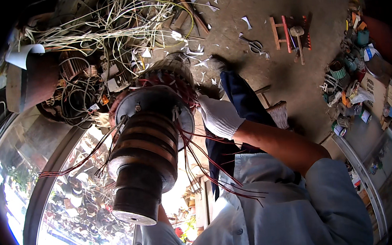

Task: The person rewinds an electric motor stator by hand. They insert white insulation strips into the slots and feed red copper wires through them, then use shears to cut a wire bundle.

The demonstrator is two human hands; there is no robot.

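Note:
A large wound motor rotor [138,150] stands in front of me, its dark shaft end toward me, with copper-coloured rings and a round end plate. Dark red lead wires [198,145] fan out from the plate on both sides. At the rotor's right rim, my right hand [221,117], in a white knit glove, has its fingers drawn together against the red windings [174,85]; its fingertips are hidden. My left forearm [162,216] passes behind the shaft, and the rotor covers most or all of that hand. A pale patch left of the plate may be its glove.
Tangled pale wires [119,29] lie at upper left, near a curved metal housing [32,84]. White paper scraps, scissors [255,47] and a mallet [297,34] by a red wooden frame [286,34] are on the floor. Cans, tools and boxes [373,88] crowd the right.

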